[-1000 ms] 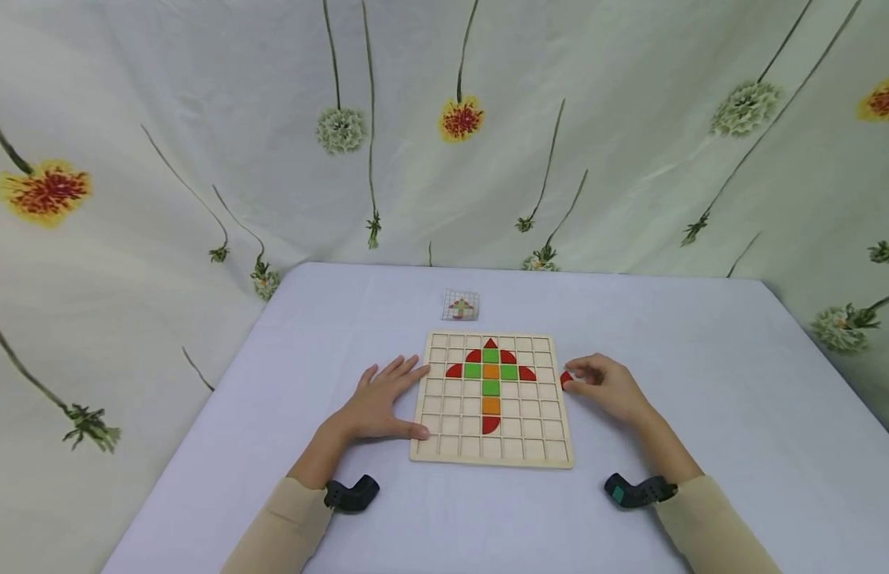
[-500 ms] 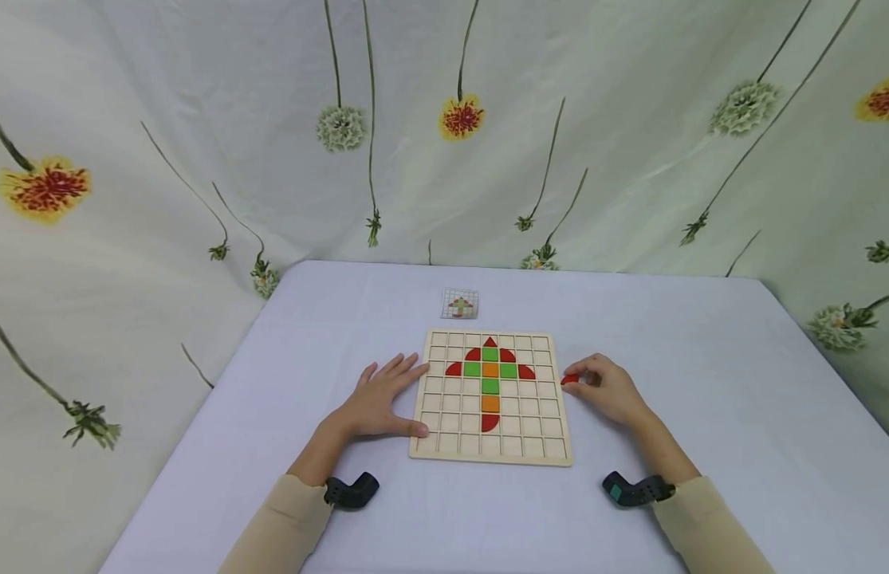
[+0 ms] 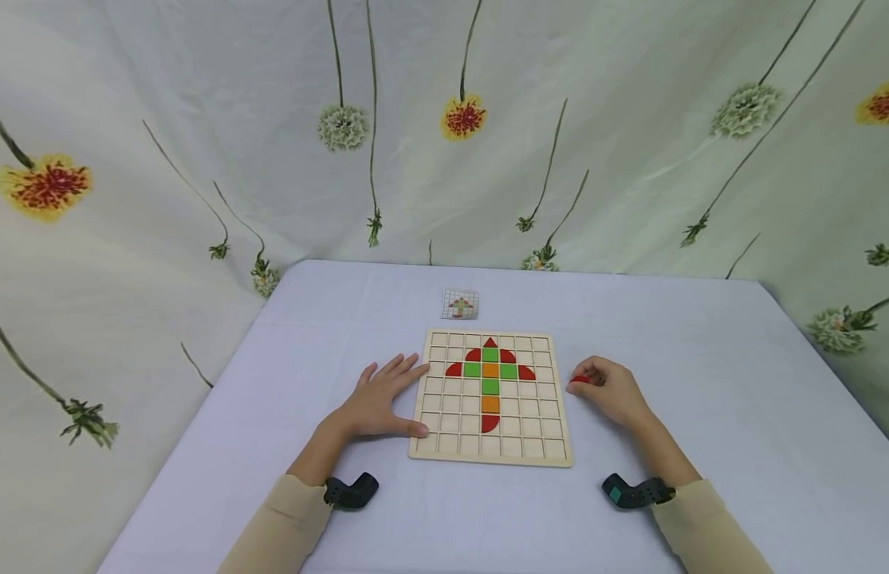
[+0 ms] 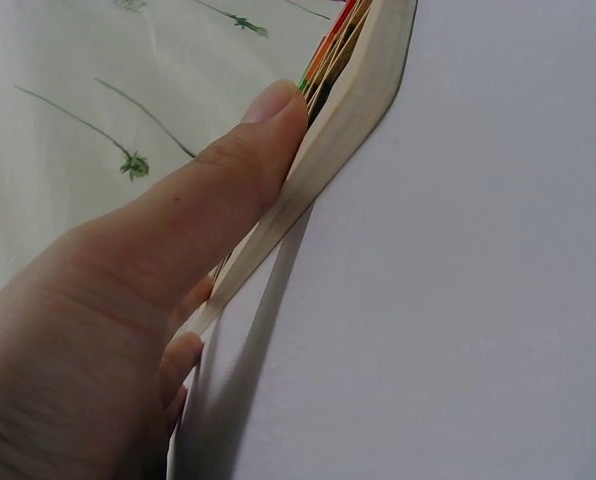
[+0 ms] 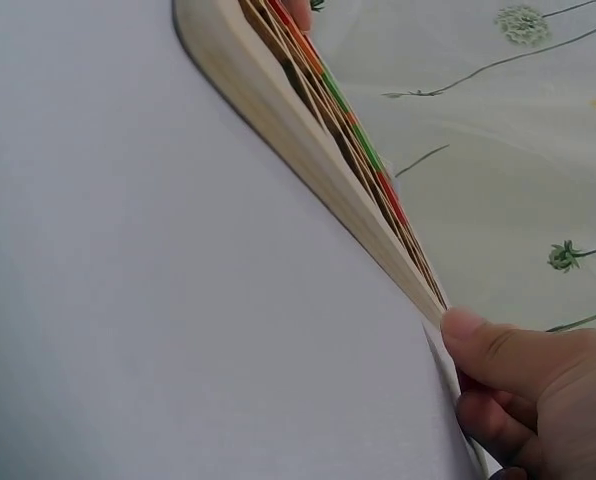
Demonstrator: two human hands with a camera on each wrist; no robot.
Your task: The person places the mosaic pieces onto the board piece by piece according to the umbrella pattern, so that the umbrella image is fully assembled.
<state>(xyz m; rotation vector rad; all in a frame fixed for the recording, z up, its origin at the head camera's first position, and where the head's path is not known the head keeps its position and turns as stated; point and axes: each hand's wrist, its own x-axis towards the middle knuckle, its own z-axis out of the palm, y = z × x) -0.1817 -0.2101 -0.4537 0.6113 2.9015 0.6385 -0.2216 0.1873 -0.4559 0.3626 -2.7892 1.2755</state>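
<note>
A square wooden grid board (image 3: 451, 405) lies on the table, with red, green and orange tiles set in its cells in an arrow-like shape. My left hand (image 3: 375, 404) rests with spread fingers along the board's left edge; in the left wrist view its thumb (image 4: 213, 175) lies over the rim. Just off the right edge, my right hand (image 3: 611, 391) pinches a small red tile (image 3: 580, 379) between thumb and fingers, which partly cover it. The right wrist view has the thumb (image 5: 488, 345) overlapping the board's far end, and the tile is hidden there.
Behind the board lies a small printed card (image 3: 460, 304) showing a similar coloured pattern on a grid. A white cloth (image 3: 702, 359) covers the table. A flower-printed curtain (image 3: 631, 159) hangs behind it.
My right hand has drawn slightly right, away from the board, and the red tile has turned between its fingers. My left hand and the board have stayed in place.
</note>
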